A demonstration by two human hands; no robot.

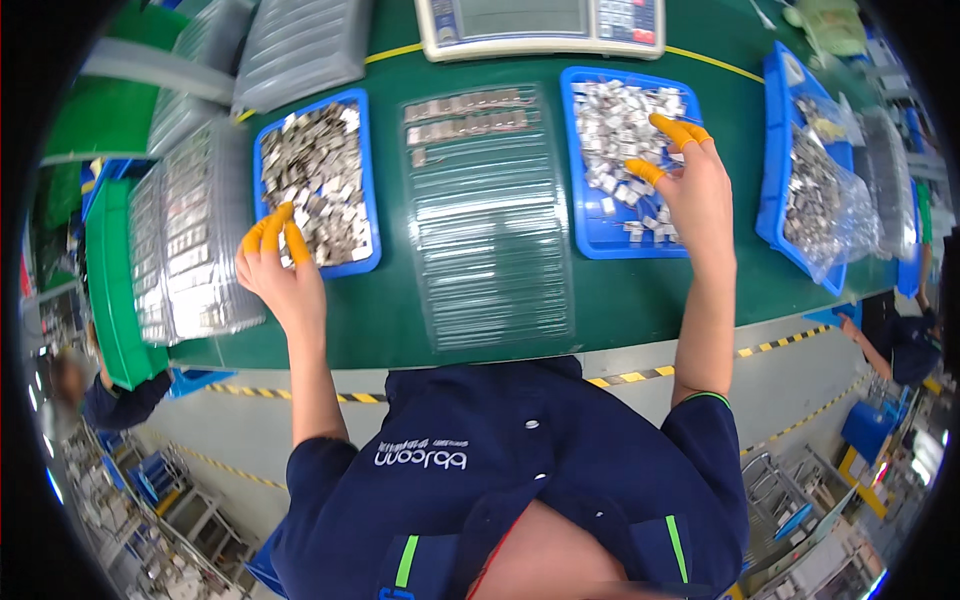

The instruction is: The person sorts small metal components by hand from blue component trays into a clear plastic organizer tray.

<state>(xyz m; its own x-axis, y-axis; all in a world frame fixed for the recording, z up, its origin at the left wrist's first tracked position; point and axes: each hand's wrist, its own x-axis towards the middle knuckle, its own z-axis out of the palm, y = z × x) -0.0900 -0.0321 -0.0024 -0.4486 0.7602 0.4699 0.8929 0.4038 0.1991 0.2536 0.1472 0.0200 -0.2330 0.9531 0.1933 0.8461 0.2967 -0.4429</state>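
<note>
My left hand, with yellow finger cots, reaches over the near left part of a blue tray full of small silvery metal parts. Its thumb and fingertips come close together at the parts; anything between them is too small to make out. Over the right blue tray, which holds small white and silver parts, my right hand spreads its cotted thumb and forefinger apart, with nothing visible between them. Between the trays lies a clear ribbed plastic tray, its far rows filled with small parts.
A scale stands at the far edge. On the left are stacked clear trays and a green bin. At right, another blue tray holds bagged parts. Other people work at both sides, beyond the green table.
</note>
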